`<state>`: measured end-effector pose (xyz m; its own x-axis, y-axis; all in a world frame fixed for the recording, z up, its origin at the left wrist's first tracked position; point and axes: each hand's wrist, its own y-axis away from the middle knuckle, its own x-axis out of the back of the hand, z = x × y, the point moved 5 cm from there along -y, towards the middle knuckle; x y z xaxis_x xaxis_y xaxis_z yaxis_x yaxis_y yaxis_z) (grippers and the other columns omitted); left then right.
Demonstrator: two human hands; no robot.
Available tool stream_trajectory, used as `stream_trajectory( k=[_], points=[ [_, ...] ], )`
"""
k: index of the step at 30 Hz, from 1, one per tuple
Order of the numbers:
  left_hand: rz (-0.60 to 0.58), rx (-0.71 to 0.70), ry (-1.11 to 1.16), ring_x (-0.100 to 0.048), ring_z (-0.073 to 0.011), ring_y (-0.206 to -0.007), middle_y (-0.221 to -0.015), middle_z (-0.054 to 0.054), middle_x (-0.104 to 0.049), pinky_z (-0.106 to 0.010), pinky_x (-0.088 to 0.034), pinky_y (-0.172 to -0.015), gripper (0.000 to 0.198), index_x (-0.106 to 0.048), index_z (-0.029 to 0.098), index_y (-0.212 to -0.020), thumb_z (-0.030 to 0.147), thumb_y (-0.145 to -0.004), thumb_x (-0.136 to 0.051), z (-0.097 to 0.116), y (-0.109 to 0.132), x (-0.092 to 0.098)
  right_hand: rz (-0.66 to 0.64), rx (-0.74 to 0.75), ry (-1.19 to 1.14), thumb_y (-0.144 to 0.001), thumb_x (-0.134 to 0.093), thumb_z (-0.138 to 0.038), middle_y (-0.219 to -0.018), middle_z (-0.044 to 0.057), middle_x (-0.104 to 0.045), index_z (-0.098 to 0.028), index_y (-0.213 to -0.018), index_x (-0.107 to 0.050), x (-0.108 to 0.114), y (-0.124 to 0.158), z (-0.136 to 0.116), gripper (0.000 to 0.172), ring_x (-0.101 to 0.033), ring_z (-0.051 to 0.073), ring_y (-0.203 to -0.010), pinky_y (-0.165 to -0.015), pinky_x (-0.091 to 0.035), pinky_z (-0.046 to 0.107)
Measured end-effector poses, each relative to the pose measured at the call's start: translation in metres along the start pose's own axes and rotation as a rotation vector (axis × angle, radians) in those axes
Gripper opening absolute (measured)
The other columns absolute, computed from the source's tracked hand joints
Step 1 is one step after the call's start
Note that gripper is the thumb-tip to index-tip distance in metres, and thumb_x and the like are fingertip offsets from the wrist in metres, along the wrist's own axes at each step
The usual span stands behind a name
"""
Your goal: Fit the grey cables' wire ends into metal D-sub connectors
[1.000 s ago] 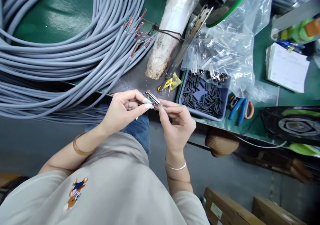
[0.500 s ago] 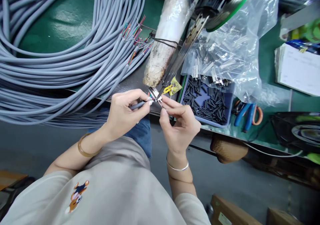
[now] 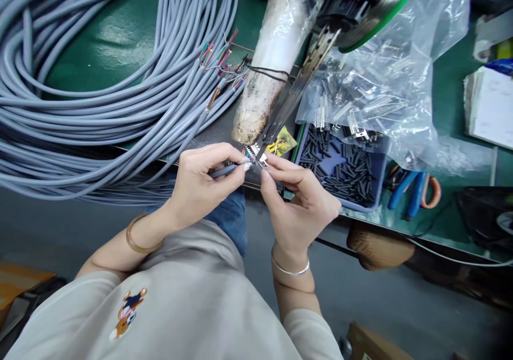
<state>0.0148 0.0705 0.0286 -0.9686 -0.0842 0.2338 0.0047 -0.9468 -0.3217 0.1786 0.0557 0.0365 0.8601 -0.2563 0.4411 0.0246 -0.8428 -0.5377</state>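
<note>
Left hand (image 3: 200, 177) pinches a grey cable (image 3: 223, 171), coloured wires (image 3: 244, 151) at the multi-pin connector (image 3: 252, 148) (how many joined, I can't tell), right hand (image 3: 300, 200) pinches something tiny; other stripped cable ends (image 3: 212, 99) lie unconnected.

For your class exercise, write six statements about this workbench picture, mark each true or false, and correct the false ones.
1. The left hand grips a grey cable. True.
2. The right wrist wears a brown bangle. False: the right hand has a silver bangle at its wrist.
3. A clear plastic bag overlaps the far part of the blue tray. True.
4. The tray holds red caps. False: it holds many short black pieces.
5. A blue-handled tool lies right of the tray. True.
6. The large cable coil is right of the tray. False: the large cable coil is left of it.
</note>
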Motion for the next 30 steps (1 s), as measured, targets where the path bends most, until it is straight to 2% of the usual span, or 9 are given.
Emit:
stream_trajectory(
  k=[5,10,20,25,30],
  points=[
    [-0.010,0.058,0.014,-0.039,-0.0036,-0.048,-0.068,0.001,-0.068,-0.020,-0.031,-0.045,0.007,-0.073,0.015,-0.079,0.011,-0.085,-0.071,0.000,-0.001,0.002,-0.008,0.123,0.144,-0.090,-0.074,-0.010,-0.107,0.001,-0.082,-0.023,-0.095,-0.072,0.001,-0.004,-0.007,0.015,-0.081,0.017,-0.094,-0.078,-0.066,0.024],
    [-0.063,0.111,0.024,-0.039,-0.0028,-0.046,-0.063,0.003,-0.064,-0.019,-0.029,-0.044,0.008,-0.071,0.014,-0.077,0.011,-0.084,-0.071,-0.004,-0.001,0.000,-0.033,0.093,0.168,-0.091,-0.072,-0.015,-0.109,0.000,-0.082,-0.024,-0.088,-0.066,0.000,0.000,-0.003,0.011,-0.081,0.017,-0.089,-0.072,-0.066,0.025],
    [-0.040,0.022,-0.056,-0.036,-0.0037,-0.049,-0.066,0.003,-0.066,-0.021,-0.029,-0.047,0.010,-0.069,0.015,-0.076,0.009,-0.084,-0.068,0.002,-0.002,0.001,0.001,0.099,0.185,-0.092,-0.075,-0.018,-0.104,-0.001,-0.083,-0.025,-0.089,-0.070,-0.002,-0.002,-0.004,0.009,-0.081,0.018,-0.088,-0.074,-0.066,0.026],
    [-0.025,-0.018,-0.061,-0.039,-0.0040,-0.050,-0.068,0.003,-0.067,-0.022,-0.032,-0.050,0.010,-0.069,0.015,-0.077,0.008,-0.084,-0.069,0.007,-0.003,0.003,0.021,0.142,0.162,-0.090,-0.077,-0.015,-0.104,-0.001,-0.083,-0.025,-0.093,-0.072,-0.002,-0.005,-0.008,0.012,-0.081,0.017,-0.090,-0.076,-0.066,0.026],
    [-0.048,-0.034,-0.071,-0.046,-0.0047,-0.052,-0.075,0.001,-0.074,-0.021,-0.036,-0.052,0.009,-0.070,0.015,-0.079,0.008,-0.085,-0.068,0.008,-0.003,0.002,0.015,0.135,0.188,-0.090,-0.076,-0.015,-0.108,0.000,-0.082,-0.024,-0.088,-0.068,0.000,0.000,-0.009,0.012,-0.081,0.016,-0.084,-0.074,-0.065,0.026]
  ],
)
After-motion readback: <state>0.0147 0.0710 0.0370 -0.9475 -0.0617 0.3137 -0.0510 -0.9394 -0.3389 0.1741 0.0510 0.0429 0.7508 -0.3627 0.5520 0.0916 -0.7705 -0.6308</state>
